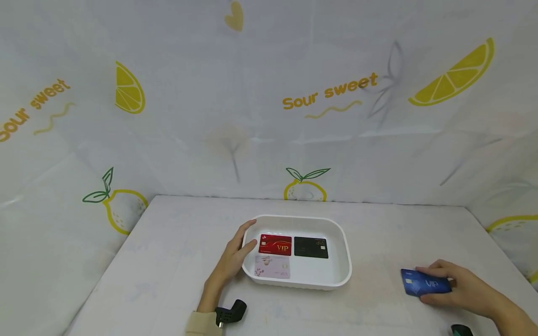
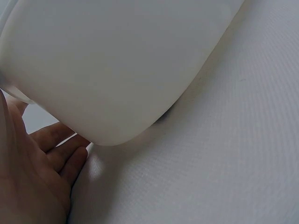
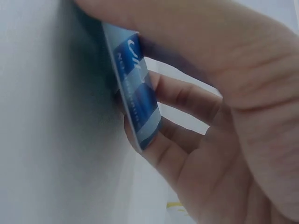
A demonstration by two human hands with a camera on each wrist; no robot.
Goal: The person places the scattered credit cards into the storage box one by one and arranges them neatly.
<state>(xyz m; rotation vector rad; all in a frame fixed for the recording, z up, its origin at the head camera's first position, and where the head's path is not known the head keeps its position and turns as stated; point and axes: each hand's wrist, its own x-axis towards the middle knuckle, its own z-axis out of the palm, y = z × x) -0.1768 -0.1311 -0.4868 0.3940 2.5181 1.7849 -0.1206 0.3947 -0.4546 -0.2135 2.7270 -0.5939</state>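
A blue VIP card [image 1: 425, 283] is pinched in my right hand [image 1: 458, 287], thumb on its near edge and fingers on the far one. The right wrist view shows the card [image 3: 135, 88] tilted a little off the white surface. My left hand [image 1: 232, 254] holds the left end of a white plastic tray [image 1: 319, 278], thumb over the rim and fingers along the outer wall. Inside the tray lie a red VIP card [image 1: 275, 245], a black VIP card [image 1: 311, 248] and a pale pink card [image 1: 272, 267]. In the left wrist view the tray's wall [image 2: 112, 70] hides part of the fingers.
A white tabletop [image 1: 159, 261] lies under everything. Behind it rises a white backdrop [image 1: 189, 154] printed with lemons and lettering. A black strap-like device [image 1: 231, 313] sits at my left wrist, and a dark piece [image 1: 461, 330] shows beside the right wrist.
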